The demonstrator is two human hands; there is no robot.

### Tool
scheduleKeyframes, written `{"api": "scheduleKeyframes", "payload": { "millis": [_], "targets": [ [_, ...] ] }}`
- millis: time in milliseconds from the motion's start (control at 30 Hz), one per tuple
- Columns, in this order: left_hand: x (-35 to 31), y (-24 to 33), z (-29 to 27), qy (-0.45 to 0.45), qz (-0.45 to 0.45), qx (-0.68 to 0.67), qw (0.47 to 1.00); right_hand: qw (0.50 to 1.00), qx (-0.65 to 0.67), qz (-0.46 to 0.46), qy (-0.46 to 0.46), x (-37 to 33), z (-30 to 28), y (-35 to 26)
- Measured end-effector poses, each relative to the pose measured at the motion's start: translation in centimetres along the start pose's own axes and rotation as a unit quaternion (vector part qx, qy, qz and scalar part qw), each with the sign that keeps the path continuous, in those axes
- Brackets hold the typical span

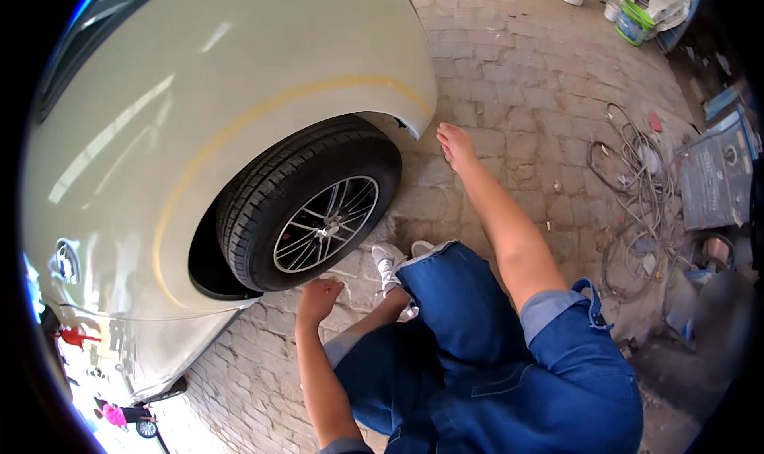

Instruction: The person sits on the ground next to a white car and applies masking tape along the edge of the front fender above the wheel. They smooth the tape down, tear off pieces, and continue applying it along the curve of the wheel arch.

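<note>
Left hand (321, 299): curled, can't tell if gripping, nearer the wheel (315, 209)
Right hand (455, 144): fingers out, near the car (263, 56)
Wheel: ahead of left hand, left of right hand

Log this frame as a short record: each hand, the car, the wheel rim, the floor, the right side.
Left hand: loosely curled beside the black rubber tyre; contact unclear
Right hand: fingers extended near the edge of the pale cream car body
Car marking: curved yellow band above the tyre
Wheel rim: silver, spoked
Floor: brownish brick paving
Right side: tangled grey cables; dark grey boxy unit
</note>
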State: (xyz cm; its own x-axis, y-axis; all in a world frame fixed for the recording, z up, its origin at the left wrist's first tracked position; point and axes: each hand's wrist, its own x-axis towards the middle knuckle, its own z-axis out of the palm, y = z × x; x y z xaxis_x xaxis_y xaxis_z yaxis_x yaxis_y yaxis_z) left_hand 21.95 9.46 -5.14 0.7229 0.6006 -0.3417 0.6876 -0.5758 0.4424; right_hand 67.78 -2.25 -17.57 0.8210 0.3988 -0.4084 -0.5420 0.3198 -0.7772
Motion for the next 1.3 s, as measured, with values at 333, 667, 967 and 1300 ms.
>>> {"api": "scheduleKeyframes", "payload": {
  "millis": [333,667,967,1300],
  "targets": [
    [0.2,4.1,-2.9,-0.035,0.000,-0.047,0.998,0.990,0.134,0.039,-0.001,3.1,3.0,2.0],
    [-0.3,3.4,-2.0,-0.051,0.010,-0.039,0.998,0.990,0.099,0.100,-0.013,6.2,2.1,1.1],
    [0.1,3.8,-2.1,-0.051,0.018,-0.047,0.997,0.981,0.126,0.139,-0.047,6.8,1.4,0.9],
    [0.1,4.6,-2.2,-0.056,0.015,-0.035,0.998,0.973,0.105,0.198,-0.050,6.7,1.5,-0.6]
  ]
}}
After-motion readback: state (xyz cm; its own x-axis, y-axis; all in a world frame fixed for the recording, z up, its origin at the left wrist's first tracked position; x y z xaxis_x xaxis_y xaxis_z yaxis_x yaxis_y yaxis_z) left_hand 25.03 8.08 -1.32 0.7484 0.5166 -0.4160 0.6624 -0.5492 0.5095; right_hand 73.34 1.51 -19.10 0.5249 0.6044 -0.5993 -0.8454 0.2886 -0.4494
